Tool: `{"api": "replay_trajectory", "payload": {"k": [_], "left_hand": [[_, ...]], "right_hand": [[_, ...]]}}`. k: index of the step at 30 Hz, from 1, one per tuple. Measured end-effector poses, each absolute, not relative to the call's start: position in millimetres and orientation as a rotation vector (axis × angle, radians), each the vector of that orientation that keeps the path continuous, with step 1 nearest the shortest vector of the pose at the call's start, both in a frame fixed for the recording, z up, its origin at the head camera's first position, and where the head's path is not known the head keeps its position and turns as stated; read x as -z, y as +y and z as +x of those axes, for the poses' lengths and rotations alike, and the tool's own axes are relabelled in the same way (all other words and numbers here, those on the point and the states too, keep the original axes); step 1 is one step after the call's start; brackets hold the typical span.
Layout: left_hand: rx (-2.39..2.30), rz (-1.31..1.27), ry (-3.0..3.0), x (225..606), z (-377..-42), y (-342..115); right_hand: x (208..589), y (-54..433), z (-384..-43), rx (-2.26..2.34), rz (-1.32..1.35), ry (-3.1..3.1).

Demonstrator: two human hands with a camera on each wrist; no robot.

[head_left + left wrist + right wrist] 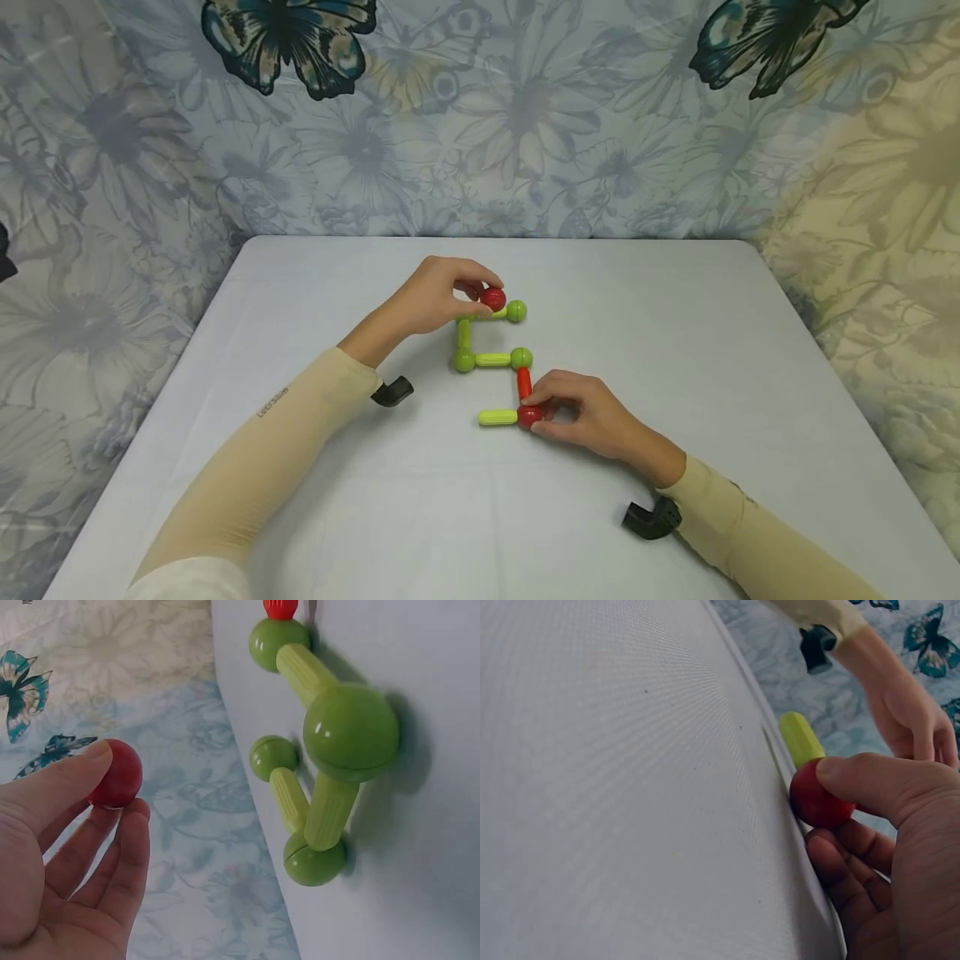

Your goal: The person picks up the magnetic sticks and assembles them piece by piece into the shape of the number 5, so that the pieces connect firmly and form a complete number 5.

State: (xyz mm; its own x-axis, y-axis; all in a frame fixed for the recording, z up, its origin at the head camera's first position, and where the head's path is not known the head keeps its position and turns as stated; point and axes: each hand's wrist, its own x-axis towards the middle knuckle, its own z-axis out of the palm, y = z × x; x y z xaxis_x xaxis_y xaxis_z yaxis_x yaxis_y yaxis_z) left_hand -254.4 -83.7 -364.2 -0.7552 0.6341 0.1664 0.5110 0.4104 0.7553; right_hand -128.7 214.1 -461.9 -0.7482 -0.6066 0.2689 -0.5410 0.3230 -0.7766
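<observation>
In the head view, my left hand (pixel 438 296) pinches a loose red ball (pixel 492 299) between thumb and fingers. In the left wrist view that red ball (pixel 120 780) is apart from the joined pieces. Below it lies a zigzag of green balls (pixel 465 360) and yellow-green rods (pixel 492 360); my left hand hides its far left corner in the head view. A red rod (pixel 524 384) runs from a green ball (pixel 521 358) to a second red ball (pixel 529 416). My right hand (pixel 588 415) pinches this ball, from which a yellow-green rod (pixel 497 417) points left.
A white-covered table (pixel 360 517) bears the pieces. Behind it hangs a flowered cloth (pixel 517 125) with dark butterflies (pixel 288 42). Black camera mounts (pixel 652 518) sit at both wrists, near the table surface.
</observation>
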Motion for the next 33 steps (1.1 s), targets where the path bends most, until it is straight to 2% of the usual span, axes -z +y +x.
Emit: {"api": "replay_trajectory", "payload": {"k": [13, 33], "left_hand": [[-1.421, 0.982, 2.442, 373, -207, -115], [-1.286, 0.958, 2.346, 411, -160, -125]], "right_hand": [[462, 212, -131, 1.416, -1.080, 2.491], [464, 214, -128, 1.403, -1.066, 2.508]]}}
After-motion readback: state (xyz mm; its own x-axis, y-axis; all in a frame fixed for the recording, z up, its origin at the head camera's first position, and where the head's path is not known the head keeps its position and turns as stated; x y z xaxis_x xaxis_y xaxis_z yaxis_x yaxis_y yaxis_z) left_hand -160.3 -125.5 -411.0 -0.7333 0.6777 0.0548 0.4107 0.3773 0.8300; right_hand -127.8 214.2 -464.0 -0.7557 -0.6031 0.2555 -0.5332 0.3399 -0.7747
